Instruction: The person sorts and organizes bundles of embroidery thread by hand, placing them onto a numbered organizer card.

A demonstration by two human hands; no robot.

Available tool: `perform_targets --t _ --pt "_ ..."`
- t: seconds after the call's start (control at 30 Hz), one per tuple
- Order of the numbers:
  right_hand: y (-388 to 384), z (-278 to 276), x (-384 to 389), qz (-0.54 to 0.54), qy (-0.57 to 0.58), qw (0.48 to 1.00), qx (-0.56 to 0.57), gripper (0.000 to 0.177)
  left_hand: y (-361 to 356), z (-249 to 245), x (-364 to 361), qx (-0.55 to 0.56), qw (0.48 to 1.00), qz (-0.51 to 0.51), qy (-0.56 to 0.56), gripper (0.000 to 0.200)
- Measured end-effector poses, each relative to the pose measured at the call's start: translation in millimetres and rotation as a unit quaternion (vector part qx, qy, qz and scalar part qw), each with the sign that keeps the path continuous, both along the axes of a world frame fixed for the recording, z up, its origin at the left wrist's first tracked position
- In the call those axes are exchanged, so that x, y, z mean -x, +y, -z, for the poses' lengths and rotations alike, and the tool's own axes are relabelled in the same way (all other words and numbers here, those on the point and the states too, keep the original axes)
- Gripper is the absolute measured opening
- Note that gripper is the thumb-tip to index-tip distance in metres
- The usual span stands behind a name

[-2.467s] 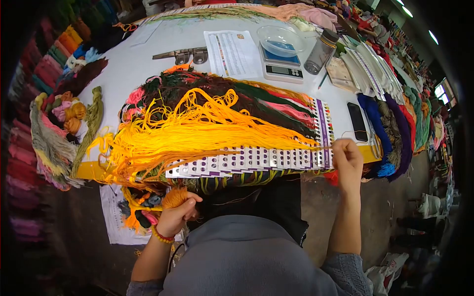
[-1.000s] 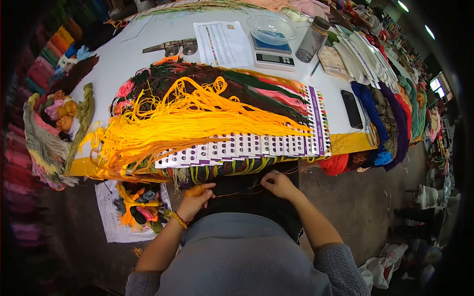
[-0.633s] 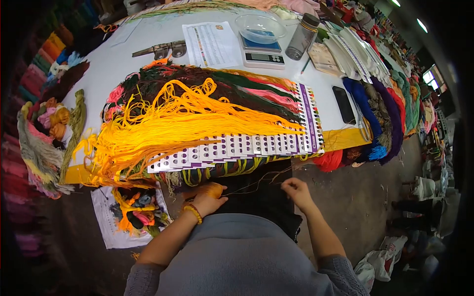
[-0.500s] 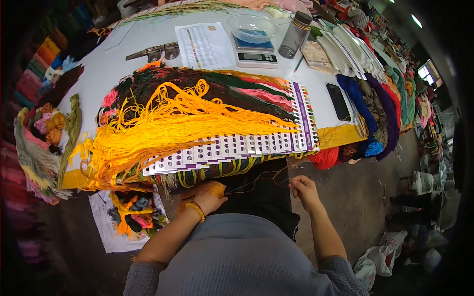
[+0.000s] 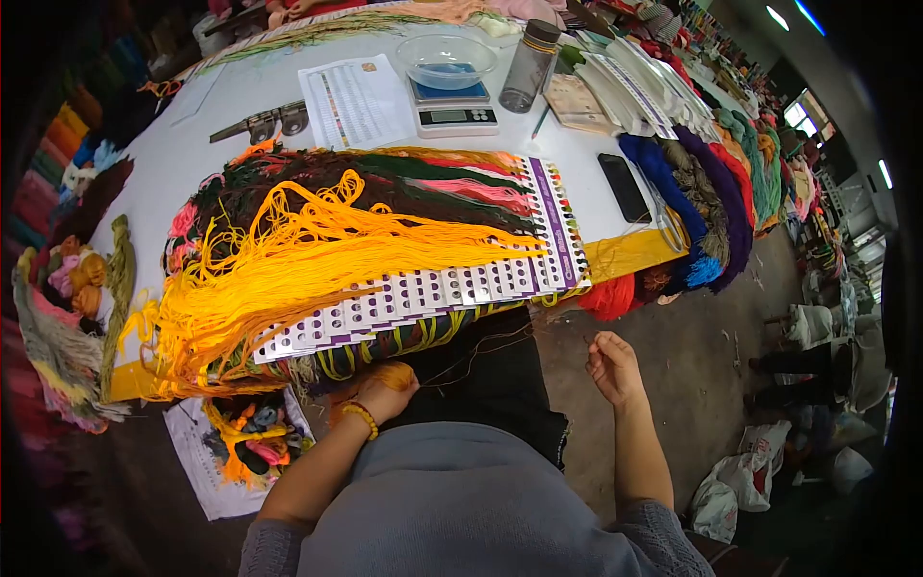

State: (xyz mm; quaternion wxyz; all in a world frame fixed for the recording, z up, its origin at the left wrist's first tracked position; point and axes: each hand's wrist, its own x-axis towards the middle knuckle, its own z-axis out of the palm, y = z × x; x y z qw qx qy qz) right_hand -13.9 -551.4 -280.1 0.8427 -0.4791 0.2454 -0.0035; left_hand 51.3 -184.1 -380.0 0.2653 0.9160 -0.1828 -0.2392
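Note:
My left hand (image 5: 383, 398), with a yellow bead bracelet at the wrist, is closed around a bundle of orange thread (image 5: 395, 374) just below the table edge. Thin loose strands (image 5: 479, 354) trail from it to the right across dark cloth over my lap. Off to the right, my right hand (image 5: 615, 369) is raised with its fingertips pinched together; whatever they hold is too fine to make out. Above both hands, long yellow-orange threads (image 5: 288, 274) lie over overlapping white cards with punched holes (image 5: 452, 287). Dark, green and pink threads (image 5: 423, 183) lie behind them.
On the table stand a scale (image 5: 457, 117) with a clear bowl (image 5: 447, 60), a dark bottle (image 5: 529, 67), a printed sheet (image 5: 356, 101) and a phone (image 5: 624, 188). Scissors (image 5: 671, 229) and coloured skeins (image 5: 716, 207) lie right. Mixed threads (image 5: 252, 438) rest on a cloth at lower left.
My right hand has moved a little to the right, farther from my left hand, its fingers still pinched. The view has shifted, so the table things appear farther left. My left hand keeps its hold.

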Motion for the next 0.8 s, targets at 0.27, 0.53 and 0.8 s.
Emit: perform_targets --t 0.27,0.53,0.8 --pt "-3 -11 2 -0.026 -0.015 0.999 -0.026 0.006 6 4 4 0.017 0.997 -0.024 0.073 0.032" --pt "-44 -43 30 -0.018 -0.029 0.999 0.042 0.006 5 -30 -3 -0.017 0.991 0.081 0.108 0.027" --pt "0 -8 21 -0.095 0.052 0.988 0.111 0.009 22 -33 1 0.188 0.970 0.024 0.154 0.020"
